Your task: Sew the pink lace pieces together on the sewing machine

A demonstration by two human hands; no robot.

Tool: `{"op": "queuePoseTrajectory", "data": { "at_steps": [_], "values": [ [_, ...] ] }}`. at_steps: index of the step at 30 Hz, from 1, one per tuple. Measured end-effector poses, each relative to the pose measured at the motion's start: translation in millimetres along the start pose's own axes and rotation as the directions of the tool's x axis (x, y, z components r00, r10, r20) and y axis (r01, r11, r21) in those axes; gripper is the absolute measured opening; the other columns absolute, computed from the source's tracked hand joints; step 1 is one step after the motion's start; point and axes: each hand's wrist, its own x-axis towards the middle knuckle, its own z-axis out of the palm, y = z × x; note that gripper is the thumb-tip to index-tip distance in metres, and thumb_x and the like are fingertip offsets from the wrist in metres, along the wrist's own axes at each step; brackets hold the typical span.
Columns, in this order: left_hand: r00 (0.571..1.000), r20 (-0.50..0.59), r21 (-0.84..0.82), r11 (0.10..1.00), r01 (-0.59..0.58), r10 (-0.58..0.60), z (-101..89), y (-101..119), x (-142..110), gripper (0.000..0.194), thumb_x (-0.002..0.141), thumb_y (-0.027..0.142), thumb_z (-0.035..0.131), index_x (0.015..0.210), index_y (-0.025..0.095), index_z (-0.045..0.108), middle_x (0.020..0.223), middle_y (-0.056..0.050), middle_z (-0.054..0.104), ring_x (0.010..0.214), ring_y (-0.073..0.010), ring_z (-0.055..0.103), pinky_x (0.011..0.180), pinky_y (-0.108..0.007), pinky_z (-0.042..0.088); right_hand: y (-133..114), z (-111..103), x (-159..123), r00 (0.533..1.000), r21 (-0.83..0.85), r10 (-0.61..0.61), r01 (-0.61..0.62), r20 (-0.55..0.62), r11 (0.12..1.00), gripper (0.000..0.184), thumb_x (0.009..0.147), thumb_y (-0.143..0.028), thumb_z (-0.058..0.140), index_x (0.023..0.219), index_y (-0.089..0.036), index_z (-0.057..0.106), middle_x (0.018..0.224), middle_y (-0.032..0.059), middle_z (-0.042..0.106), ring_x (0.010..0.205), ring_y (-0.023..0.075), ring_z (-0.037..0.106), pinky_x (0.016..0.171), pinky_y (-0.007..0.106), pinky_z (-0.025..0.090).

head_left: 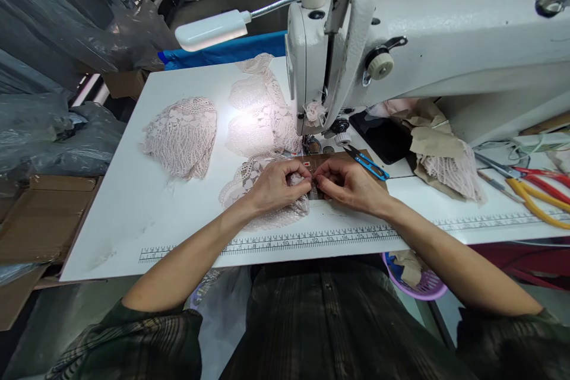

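My left hand (281, 185) lies over a pale pink lace piece (243, 181) in front of the sewing machine's needle area, thumb and forefinger pinched on its edge. Close beside it, my right hand (350, 185) is closed in a pinch too. The fingertips of both hands nearly meet, and what the right one grips is too small to make out. Under the right hand is a brown plate (376, 184) on the machine bed. Blue thread snips (369, 164) lie just behind that hand. The presser foot (307, 143) is partly hidden behind the fingers.
The white sewing machine (427, 41) spans the right, its lamp (214, 29) overhead. More lace (184, 136) lies left, with a lace strip (262, 107) behind. A black phone (383, 136), wrapped lace bundle (449, 166) and yellow-handled scissors (534, 199) sit right. A printed ruler (285, 243) edges the table.
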Motion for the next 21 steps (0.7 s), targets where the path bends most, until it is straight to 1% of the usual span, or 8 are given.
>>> {"op": "queuePoseTrajectory", "data": {
  "at_steps": [4, 8, 12, 14, 17, 19, 21],
  "values": [
    [1.000, -0.010, 0.002, 1.000, -0.004, 0.004, 1.6, -0.6, -0.1, 0.014, 0.074, 0.026, 0.059, 0.075, 0.017, 0.069, 0.065, 0.002, 0.062, 0.052, -0.0066, 0.042, 0.052, -0.020, 0.034, -0.8, 2.3, 0.7, 1.000, -0.025, -0.001, 0.001, -0.024, 1.000, 0.015, 0.084, -0.028, 0.057, 0.086, -0.015, 0.063, 0.058, -0.0052, 0.050, 0.053, 0.0085, 0.042, 0.048, 0.022, 0.032],
    [1.000, -0.010, 0.001, 1.000, -0.014, 0.014, 2.5, -0.6, -0.2, 0.012, 0.073, 0.025, 0.059, 0.075, 0.017, 0.068, 0.067, 0.002, 0.063, 0.053, -0.0070, 0.044, 0.053, -0.021, 0.035, -2.2, 6.0, 1.9, 0.998, -0.103, -0.026, 0.019, -0.065, 0.994, 0.010, 0.079, -0.025, 0.056, 0.081, -0.016, 0.060, 0.058, -0.0055, 0.050, 0.052, 0.0083, 0.041, 0.050, 0.024, 0.032],
    [0.998, -0.018, -0.021, 0.998, -0.060, 0.060, 1.8, 0.5, 0.4, 0.008, 0.072, 0.022, 0.056, 0.069, 0.016, 0.062, 0.061, 0.004, 0.057, 0.051, -0.0061, 0.040, 0.051, -0.020, 0.033, -5.4, 10.2, 1.9, 0.990, -0.181, -0.049, 0.024, -0.135, 0.983, 0.006, 0.075, -0.024, 0.053, 0.076, -0.018, 0.055, 0.060, -0.0047, 0.050, 0.053, 0.0087, 0.041, 0.052, 0.025, 0.032],
    [0.996, -0.019, -0.039, 0.996, -0.084, 0.083, 1.0, 1.0, 0.6, 0.008, 0.072, 0.021, 0.054, 0.068, 0.016, 0.059, 0.058, 0.005, 0.054, 0.049, -0.0057, 0.038, 0.050, -0.019, 0.032, -6.5, 11.0, 1.6, 0.986, -0.180, -0.052, 0.023, -0.159, 0.983, 0.006, 0.073, -0.024, 0.053, 0.074, -0.018, 0.052, 0.060, -0.0047, 0.050, 0.053, 0.0088, 0.041, 0.052, 0.025, 0.033],
    [0.996, -0.010, -0.046, 0.995, -0.084, 0.084, -0.2, 1.2, 0.2, 0.008, 0.073, 0.020, 0.054, 0.068, 0.016, 0.059, 0.056, 0.005, 0.051, 0.049, -0.0056, 0.037, 0.049, -0.019, 0.031, -5.7, 10.2, 1.5, 0.987, -0.160, -0.047, 0.022, -0.153, 0.987, 0.006, 0.073, -0.025, 0.052, 0.074, -0.019, 0.051, 0.060, -0.0047, 0.049, 0.053, 0.0091, 0.040, 0.052, 0.025, 0.033],
    [0.998, -0.006, -0.042, 0.997, -0.063, 0.063, -0.7, 1.1, -0.4, 0.007, 0.073, 0.020, 0.055, 0.072, 0.016, 0.061, 0.056, 0.006, 0.050, 0.049, -0.0058, 0.038, 0.049, -0.019, 0.031, -3.9, 8.7, 1.6, 0.989, -0.133, -0.050, 0.031, -0.143, 0.991, 0.006, 0.075, -0.024, 0.052, 0.076, -0.019, 0.052, 0.061, -0.0047, 0.049, 0.054, 0.0093, 0.040, 0.052, 0.025, 0.033],
    [0.999, 0.001, -0.040, 0.998, -0.042, 0.042, -0.8, 1.2, -1.1, 0.011, 0.074, 0.022, 0.058, 0.081, 0.016, 0.065, 0.056, 0.006, 0.048, 0.050, -0.0062, 0.039, 0.049, -0.019, 0.032, -2.2, 7.3, 1.7, 0.988, -0.107, -0.057, 0.042, -0.140, 0.993, 0.005, 0.077, -0.023, 0.051, 0.078, -0.019, 0.052, 0.061, -0.0048, 0.048, 0.054, 0.0094, 0.040, 0.052, 0.025, 0.033]
  ]
}}
